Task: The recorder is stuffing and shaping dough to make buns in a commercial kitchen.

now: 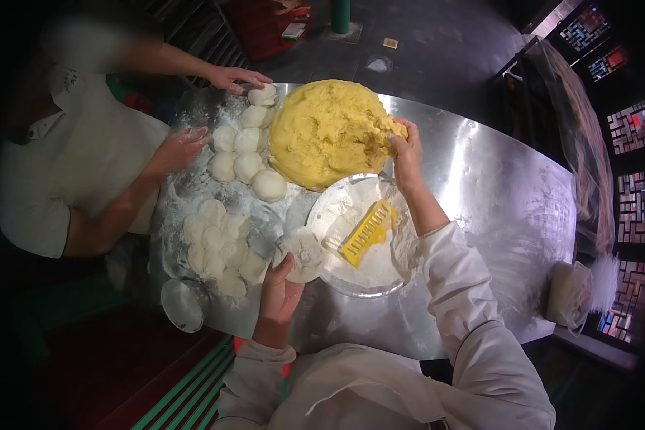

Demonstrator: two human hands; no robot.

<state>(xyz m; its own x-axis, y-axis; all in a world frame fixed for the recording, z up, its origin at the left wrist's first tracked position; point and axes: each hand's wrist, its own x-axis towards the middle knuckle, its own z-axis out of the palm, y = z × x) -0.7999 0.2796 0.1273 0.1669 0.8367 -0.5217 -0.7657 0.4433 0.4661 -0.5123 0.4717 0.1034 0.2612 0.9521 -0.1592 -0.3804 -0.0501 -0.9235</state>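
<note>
My left hand (280,293) holds a flattened, floury white dough wrapper (302,253), thumb on top, beside the left rim of a metal bowl (327,280). White flour (379,269) lies in that bowl with a slotted yellow plastic scoop or scraper (370,232) resting on it. Beyond the bowl sits a big mound of yellow dough-like filling (328,131). At its broken right side, the fingers of my right hand (408,153) grip a lump of the filling (400,129); whether the lump has come free is unclear.
Several round dough balls (249,141) stand left of the mound, near a co-worker's hands (236,78). Nearer me lie several flatter floured dough pieces (215,244) and a small metal bowl (183,305). All rest on a stainless steel table (494,215). A plastic-wrapped bundle (570,293) is at the right edge.
</note>
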